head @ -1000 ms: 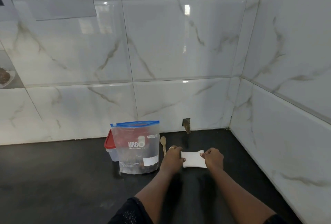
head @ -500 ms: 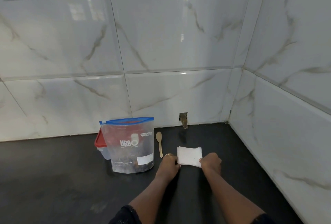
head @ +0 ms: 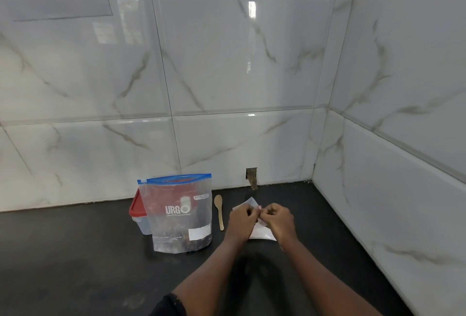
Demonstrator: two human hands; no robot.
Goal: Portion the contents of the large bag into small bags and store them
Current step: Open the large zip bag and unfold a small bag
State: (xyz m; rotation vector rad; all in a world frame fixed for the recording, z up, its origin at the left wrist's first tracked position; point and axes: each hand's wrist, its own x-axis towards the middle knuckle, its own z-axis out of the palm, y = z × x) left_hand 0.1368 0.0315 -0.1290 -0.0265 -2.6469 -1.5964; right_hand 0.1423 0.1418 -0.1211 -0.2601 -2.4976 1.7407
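Here, over the dark counter (head: 75, 252), the left hand (head: 242, 219) and the right hand (head: 280, 221) pinch the upper edge of the small bag (head: 259, 233) with curled fingers, probably to open it. If they pull too hard, the thin bag may tear or slip away. Further back the spoon (head: 219, 211) lies beside the large bag (head: 180, 214), which stands upright; a careless forearm could tip it.

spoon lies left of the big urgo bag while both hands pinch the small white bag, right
No: head view shows the spoon right of the big URGO bag; left hand and right hand do pinch the small white bag.
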